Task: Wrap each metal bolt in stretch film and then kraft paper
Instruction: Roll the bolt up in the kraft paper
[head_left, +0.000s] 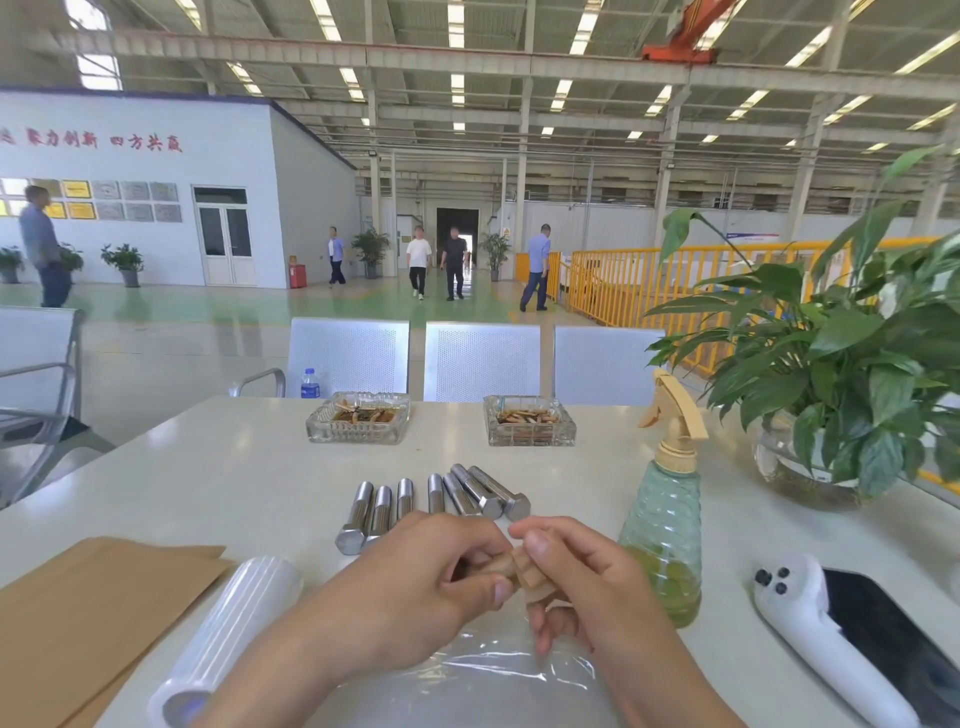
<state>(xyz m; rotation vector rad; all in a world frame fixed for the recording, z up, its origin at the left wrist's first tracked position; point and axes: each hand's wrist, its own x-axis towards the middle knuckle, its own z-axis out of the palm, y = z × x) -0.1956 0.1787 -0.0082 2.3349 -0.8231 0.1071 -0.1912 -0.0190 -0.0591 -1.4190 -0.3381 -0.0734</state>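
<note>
My left hand and right hand pinch kraft-wrapped bolt above film sheet; bare bolts behind; film roll left; wall slogan reads 聚力创新 四方共赢

Both hands, left and right, pinching one kraft-wrapped bolt above a loose film sheet. Bare bolts just beyond the hands. Film roll and kraft paper left of them; spray bottle right, all on the desk.

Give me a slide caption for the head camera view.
Both hands fold a kraft-paper-wrapped bolt before bare steel hex bolts.
</note>
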